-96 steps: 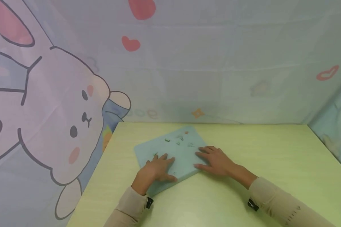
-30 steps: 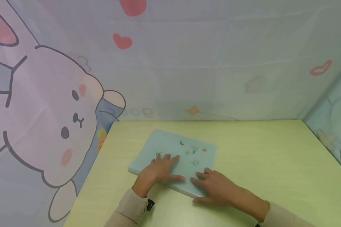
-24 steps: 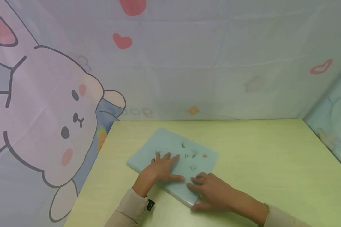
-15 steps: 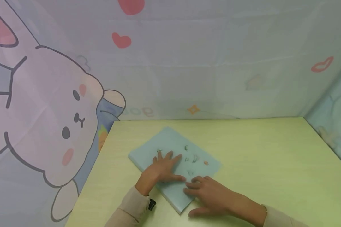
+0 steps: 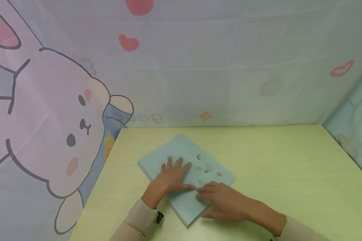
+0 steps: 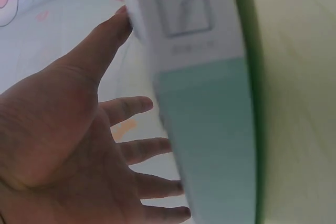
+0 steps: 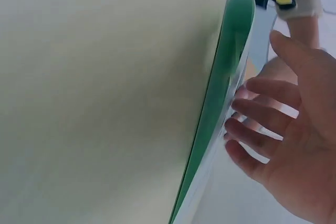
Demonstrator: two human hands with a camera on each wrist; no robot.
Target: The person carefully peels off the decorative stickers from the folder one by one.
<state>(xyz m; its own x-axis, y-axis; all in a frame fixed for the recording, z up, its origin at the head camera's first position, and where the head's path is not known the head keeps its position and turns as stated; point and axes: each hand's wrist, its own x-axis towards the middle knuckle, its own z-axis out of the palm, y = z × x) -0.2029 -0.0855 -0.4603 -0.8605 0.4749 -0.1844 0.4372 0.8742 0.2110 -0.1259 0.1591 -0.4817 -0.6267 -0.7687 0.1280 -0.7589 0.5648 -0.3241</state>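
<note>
A flat, pale blue rectangular thing [image 5: 196,172], like a thick book or a thin box, lies askew on the table. Small green sprigs and an orange flower are printed on its top. My left hand [image 5: 169,180] rests on its left part with fingers spread. The fingers of my right hand [image 5: 226,202] touch its lower right side, thumb held apart near the front corner. In the left wrist view, its side [image 6: 210,124] shows a white patch with a square mark above a teal band. The right wrist view shows a green side [image 7: 210,114] beside my right hand.
The pale yellow table [image 5: 274,167] extends to both sides. Behind it hangs a printed cloth [image 5: 229,67] with hearts and a large rabbit figure [image 5: 57,117] at left.
The pale blue thing has turned clockwise under my hands, its front corner now pointing toward me. My right hand moved closer to me, then slightly back up; my left hand stayed nearly in place.
</note>
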